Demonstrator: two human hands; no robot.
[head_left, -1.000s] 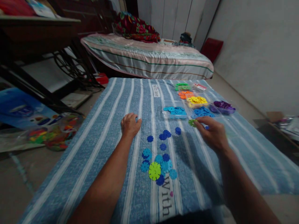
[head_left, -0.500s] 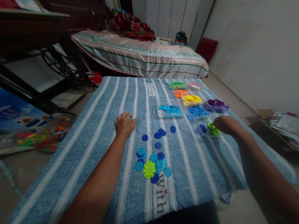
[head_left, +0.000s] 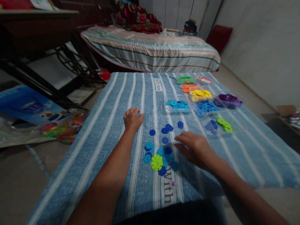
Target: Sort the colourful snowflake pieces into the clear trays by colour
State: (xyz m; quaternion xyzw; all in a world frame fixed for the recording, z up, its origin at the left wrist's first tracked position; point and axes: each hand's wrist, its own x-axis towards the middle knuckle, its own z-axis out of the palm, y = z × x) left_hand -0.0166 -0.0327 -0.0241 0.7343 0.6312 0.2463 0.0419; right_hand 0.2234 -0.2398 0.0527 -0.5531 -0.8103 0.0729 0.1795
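Note:
My left hand (head_left: 133, 119) rests on the striped cloth with its fingers curled in. A small blue patch shows between thumb and forefinger, too little to name. Over the right side of the loose pile hovers my right hand (head_left: 195, 147), slightly blurred, thumb and fingers apart and nothing visible between them. Beneath and beside it lie notched plastic discs: a lime green disc (head_left: 157, 162) on top, light blue discs (head_left: 149, 146) and dark blue discs (head_left: 167, 128) around it. Lime discs (head_left: 224, 124) sit in a clear tray to the right, beside dark blue ones (head_left: 212, 126).
Clear trays stand at the right: light blue discs (head_left: 177, 105), mid-blue discs (head_left: 206, 107), yellow discs (head_left: 201, 94), purple discs (head_left: 228, 100), orange discs (head_left: 188, 88) and green discs (head_left: 186, 80). A bed (head_left: 152, 51) stands beyond the table, a sewing machine stand (head_left: 72, 59) at the left.
My right hand has moved left from the lime disc tray to the loose pile. My left hand keeps its place on the cloth. The view has swung slightly left.

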